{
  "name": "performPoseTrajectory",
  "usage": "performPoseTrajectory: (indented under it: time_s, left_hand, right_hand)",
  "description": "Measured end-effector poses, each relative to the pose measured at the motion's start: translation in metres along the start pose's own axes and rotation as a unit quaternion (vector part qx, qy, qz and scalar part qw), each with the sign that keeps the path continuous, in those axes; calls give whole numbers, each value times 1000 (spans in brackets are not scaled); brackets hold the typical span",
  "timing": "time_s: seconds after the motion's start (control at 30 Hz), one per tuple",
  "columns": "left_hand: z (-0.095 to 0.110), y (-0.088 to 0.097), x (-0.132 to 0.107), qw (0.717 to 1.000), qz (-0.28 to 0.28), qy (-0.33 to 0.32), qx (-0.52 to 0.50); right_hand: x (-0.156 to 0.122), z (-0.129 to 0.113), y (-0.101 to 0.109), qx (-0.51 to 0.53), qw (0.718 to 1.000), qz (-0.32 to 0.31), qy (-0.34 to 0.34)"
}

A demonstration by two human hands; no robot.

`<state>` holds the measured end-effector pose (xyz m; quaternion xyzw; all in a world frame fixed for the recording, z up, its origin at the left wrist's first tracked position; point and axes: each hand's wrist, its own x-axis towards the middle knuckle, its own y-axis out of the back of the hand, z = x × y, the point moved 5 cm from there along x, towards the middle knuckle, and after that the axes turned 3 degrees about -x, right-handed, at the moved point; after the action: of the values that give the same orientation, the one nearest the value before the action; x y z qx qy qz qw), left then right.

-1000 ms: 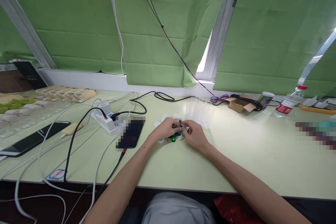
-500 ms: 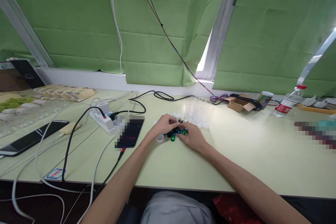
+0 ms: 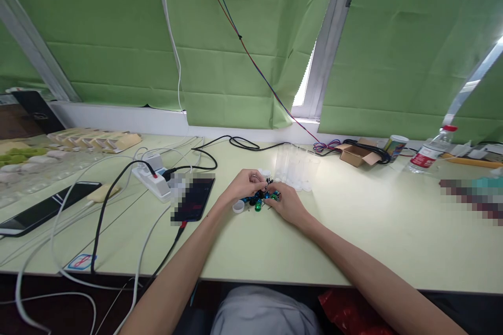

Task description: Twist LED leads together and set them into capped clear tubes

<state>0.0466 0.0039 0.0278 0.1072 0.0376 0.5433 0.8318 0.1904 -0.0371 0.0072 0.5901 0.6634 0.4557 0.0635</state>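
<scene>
My left hand (image 3: 244,185) is raised a little above the table with its fingers curled, pinching a small dark component with thin wire legs. My right hand (image 3: 288,203) rests on the table just right of it, fingers bent over a small heap of green, blue and black LED-like components (image 3: 260,200). A white cap (image 3: 238,207) lies beside the heap on the left. Several clear plastic tubes (image 3: 294,168) stand just behind the hands.
A phone (image 3: 194,198) on a cable lies left of the hands, beside a white power strip (image 3: 151,180) with tangled cords. Another phone (image 3: 41,208) lies far left. A small cardboard box (image 3: 356,155), a can (image 3: 395,146) and a water bottle (image 3: 429,154) stand at the back right.
My left hand has lifted slightly and drawn back with the small part pinched in it. My right hand has dropped lower onto the heap of components.
</scene>
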Motion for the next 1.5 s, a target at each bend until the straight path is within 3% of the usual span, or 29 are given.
performPoseTrajectory:
  time_s: [0.47,0.77,1.1,1.5]
  left_hand:
    - [-2,0,5,998,20,0,-59]
    - [9,0,3,995,44,-59,-69]
    - [15,-8,0,995,10,-76,-68]
    - [11,-9,3,996,13,-79,-33]
  right_hand:
    - [0,5,-5,-29,1000,-10,-2]
    - [-1,-5,13,69,994,83,-31]
    - [-1,-9,10,63,996,67,-3]
    - [-1,-8,9,45,997,64,10]
